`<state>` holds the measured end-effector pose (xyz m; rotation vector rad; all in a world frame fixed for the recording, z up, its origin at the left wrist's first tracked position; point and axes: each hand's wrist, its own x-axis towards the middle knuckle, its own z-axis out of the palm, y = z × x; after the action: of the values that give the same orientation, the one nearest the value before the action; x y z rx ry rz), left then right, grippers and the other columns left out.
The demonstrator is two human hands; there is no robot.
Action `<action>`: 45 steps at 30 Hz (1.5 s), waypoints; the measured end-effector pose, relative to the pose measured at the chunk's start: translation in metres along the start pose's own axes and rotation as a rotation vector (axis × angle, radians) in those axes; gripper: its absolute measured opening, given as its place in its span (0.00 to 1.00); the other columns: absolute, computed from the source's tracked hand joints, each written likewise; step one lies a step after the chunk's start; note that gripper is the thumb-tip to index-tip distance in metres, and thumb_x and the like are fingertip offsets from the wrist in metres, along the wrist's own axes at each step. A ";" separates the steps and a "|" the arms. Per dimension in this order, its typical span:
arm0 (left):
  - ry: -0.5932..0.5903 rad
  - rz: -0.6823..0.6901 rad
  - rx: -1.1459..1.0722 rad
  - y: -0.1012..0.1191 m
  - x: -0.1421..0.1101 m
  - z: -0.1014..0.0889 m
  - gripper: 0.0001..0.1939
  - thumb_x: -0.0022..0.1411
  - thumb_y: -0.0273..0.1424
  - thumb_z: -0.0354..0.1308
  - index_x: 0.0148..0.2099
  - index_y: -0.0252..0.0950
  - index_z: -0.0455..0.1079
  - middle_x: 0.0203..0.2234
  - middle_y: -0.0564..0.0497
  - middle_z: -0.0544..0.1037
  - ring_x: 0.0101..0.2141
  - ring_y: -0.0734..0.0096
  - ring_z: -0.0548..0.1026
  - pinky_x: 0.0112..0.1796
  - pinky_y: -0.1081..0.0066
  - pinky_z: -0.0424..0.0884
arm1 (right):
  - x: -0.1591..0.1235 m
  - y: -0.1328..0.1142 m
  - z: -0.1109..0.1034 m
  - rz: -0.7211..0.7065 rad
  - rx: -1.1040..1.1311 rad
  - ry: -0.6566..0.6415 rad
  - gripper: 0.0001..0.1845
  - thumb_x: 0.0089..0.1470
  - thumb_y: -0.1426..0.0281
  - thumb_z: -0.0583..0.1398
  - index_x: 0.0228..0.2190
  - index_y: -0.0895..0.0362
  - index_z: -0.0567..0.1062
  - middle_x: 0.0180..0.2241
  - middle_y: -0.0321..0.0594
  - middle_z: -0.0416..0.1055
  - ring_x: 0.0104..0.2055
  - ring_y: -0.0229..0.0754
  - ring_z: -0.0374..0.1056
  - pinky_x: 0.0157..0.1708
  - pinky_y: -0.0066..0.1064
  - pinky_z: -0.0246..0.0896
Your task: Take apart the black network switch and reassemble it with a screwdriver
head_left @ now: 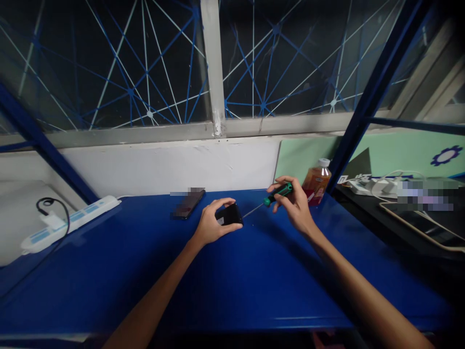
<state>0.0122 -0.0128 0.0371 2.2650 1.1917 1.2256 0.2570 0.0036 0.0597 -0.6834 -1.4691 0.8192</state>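
My left hand [214,222] grips a small black box-shaped device [229,214] with a pale label patch, low over the blue tabletop [218,281]. In my right hand [296,203] is a screwdriver [279,194] with a green and black handle, fingers closed around it. Its thin metal shaft points left and down, and the tip is at the right end of the black device. Whether the tip sits in a screw is too small to tell. Behind my left hand, a dark phone [189,203] lies on the table, partly blurred out.
A white power strip [72,223] with a black cable lies at the left. A bottle of reddish drink [317,182] stands behind my right hand. Further right, a black surface holds chargers, cables and a tablet-like device [425,225]. Blue frame posts [358,131] rise on both sides.
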 end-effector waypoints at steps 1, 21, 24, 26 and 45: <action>0.002 -0.001 -0.006 0.000 0.000 0.000 0.29 0.48 0.42 0.67 0.52 0.39 0.67 0.44 0.45 0.75 0.45 0.57 0.73 0.47 0.55 0.69 | 0.000 0.000 0.000 0.004 0.000 0.012 0.20 0.53 0.62 0.62 0.45 0.52 0.62 0.34 0.37 0.70 0.23 0.36 0.69 0.18 0.28 0.65; -0.006 -0.004 -0.020 -0.001 -0.001 0.001 0.28 0.49 0.41 0.67 0.52 0.39 0.67 0.45 0.45 0.75 0.46 0.56 0.73 0.48 0.55 0.68 | -0.004 -0.004 0.001 0.038 -0.221 0.110 0.29 0.47 0.62 0.66 0.49 0.53 0.64 0.19 0.29 0.67 0.15 0.36 0.64 0.15 0.28 0.61; -0.005 0.002 -0.021 -0.001 -0.001 0.002 0.29 0.48 0.41 0.67 0.52 0.40 0.67 0.45 0.45 0.75 0.45 0.56 0.73 0.48 0.55 0.68 | -0.005 -0.005 0.002 0.018 -0.088 0.055 0.25 0.52 0.61 0.62 0.49 0.53 0.61 0.29 0.35 0.71 0.18 0.35 0.66 0.19 0.30 0.66; -0.008 -0.002 -0.022 0.000 -0.001 0.002 0.29 0.48 0.41 0.67 0.52 0.40 0.67 0.45 0.46 0.75 0.45 0.57 0.73 0.48 0.56 0.68 | -0.004 -0.004 0.001 0.014 -0.006 0.013 0.23 0.53 0.61 0.60 0.48 0.52 0.61 0.33 0.37 0.71 0.18 0.34 0.67 0.21 0.31 0.67; -0.023 -0.004 -0.027 0.003 -0.002 -0.002 0.29 0.49 0.41 0.67 0.53 0.39 0.67 0.45 0.44 0.75 0.46 0.56 0.72 0.48 0.56 0.69 | 0.001 -0.001 -0.006 0.018 -0.026 0.074 0.08 0.55 0.64 0.59 0.32 0.55 0.67 0.21 0.33 0.68 0.15 0.35 0.66 0.16 0.29 0.61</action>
<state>0.0116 -0.0165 0.0386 2.2508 1.1637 1.2031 0.2630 0.0043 0.0612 -0.7405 -1.4106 0.7816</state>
